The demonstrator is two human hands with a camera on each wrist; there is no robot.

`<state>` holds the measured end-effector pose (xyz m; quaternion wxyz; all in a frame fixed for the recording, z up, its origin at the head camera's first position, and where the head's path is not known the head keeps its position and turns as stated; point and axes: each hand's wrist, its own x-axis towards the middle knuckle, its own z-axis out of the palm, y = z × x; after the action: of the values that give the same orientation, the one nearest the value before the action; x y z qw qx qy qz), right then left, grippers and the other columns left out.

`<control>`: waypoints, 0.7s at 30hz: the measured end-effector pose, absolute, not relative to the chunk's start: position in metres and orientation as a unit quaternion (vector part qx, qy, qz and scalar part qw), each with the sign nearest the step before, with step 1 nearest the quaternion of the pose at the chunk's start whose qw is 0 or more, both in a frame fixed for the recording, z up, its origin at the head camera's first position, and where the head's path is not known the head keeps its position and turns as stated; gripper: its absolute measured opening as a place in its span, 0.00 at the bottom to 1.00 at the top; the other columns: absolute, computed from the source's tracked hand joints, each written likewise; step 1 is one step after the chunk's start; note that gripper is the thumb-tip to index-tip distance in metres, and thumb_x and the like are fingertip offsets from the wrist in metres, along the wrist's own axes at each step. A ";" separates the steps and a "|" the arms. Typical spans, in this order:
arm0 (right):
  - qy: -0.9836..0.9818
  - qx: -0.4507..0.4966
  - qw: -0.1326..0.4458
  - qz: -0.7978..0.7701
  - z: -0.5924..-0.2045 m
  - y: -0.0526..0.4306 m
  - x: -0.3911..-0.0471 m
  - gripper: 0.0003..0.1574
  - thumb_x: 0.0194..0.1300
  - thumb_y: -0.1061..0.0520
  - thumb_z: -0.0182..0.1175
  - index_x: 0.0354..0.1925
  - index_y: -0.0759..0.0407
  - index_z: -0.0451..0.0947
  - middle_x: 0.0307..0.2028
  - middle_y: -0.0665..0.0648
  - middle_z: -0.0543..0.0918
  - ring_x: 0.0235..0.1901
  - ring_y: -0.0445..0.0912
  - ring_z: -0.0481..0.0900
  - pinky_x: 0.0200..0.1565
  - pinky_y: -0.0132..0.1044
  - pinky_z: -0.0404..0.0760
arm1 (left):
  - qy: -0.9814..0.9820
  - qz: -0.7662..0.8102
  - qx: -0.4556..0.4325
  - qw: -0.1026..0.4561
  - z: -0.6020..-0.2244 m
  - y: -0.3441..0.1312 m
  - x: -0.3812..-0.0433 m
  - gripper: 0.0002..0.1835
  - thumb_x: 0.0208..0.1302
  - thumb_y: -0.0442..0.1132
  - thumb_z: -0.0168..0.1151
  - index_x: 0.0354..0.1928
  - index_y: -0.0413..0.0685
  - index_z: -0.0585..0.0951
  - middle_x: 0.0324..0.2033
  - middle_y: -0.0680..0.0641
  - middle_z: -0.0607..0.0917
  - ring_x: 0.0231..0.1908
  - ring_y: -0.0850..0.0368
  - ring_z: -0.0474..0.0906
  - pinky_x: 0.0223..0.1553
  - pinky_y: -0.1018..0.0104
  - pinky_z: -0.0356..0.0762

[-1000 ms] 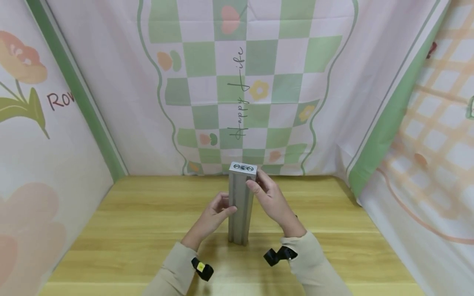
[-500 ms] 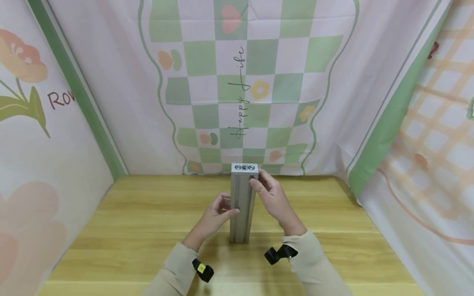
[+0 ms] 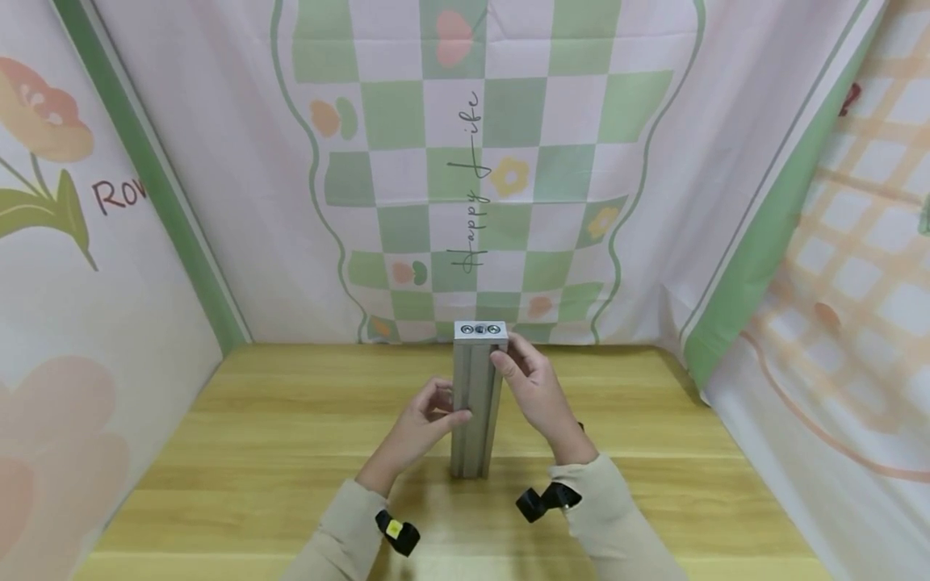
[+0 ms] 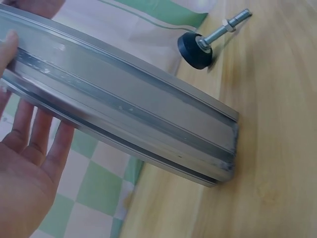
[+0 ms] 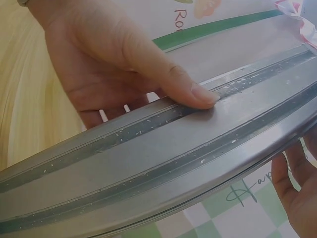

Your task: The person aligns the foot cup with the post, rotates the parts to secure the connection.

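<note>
A grey aluminium extrusion profile (image 3: 472, 411) stands upright on the wooden table, its holed end face (image 3: 480, 330) uppermost. My left hand (image 3: 416, 432) holds its left side around mid-height, with the thumb across the front face; the fingers partly go out of sight behind it. Higher up, at the right edge, my right hand (image 3: 536, 387) grips it with the thumb on the near side. Both hands also appear in the right wrist view, the left hand (image 5: 114, 64) above the profile and the right hand (image 5: 299, 198) at lower right. Lengthwise grooves show small bright specks.
In the left wrist view, a levelling foot (image 4: 195, 50) with a black round base, threaded stem and nut lies on the table beyond the profile; the head view does not show it. Printed cloth (image 3: 392, 234) hangs behind the table (image 3: 291, 452) and at both sides.
Between one second and half a second ago the profile shifted slightly right and turned a little, both hands moving with it. Since then it looks nearly still.
</note>
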<state>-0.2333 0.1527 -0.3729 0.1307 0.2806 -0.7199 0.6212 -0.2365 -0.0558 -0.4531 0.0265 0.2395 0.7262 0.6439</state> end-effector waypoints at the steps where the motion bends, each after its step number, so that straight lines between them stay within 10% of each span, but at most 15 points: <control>1: -0.719 0.280 0.131 0.622 -0.373 0.153 -0.234 0.24 0.79 0.58 0.51 0.67 0.68 0.68 0.61 0.66 0.77 0.60 0.47 0.75 0.58 0.33 0.75 | 0.727 0.643 0.238 0.027 -0.452 -0.056 -0.236 0.18 0.67 0.46 0.68 0.55 0.56 0.75 0.44 0.47 0.82 0.49 0.50 0.78 0.53 0.54 0.78; 21: -0.717 0.277 0.131 0.626 -0.373 0.152 -0.232 0.22 0.79 0.59 0.51 0.65 0.67 0.70 0.58 0.65 0.78 0.56 0.46 0.77 0.54 0.32 0.76 | 0.697 0.666 0.260 -0.051 -0.391 -0.050 -0.238 0.21 0.68 0.37 0.67 0.60 0.48 0.75 0.47 0.45 0.81 0.50 0.51 0.77 0.54 0.52 0.79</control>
<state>-0.2320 0.1519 -0.3727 0.1305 0.2768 -0.7173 0.6260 -0.2381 -0.0504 -0.3905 -0.0511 0.2599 0.6969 0.6665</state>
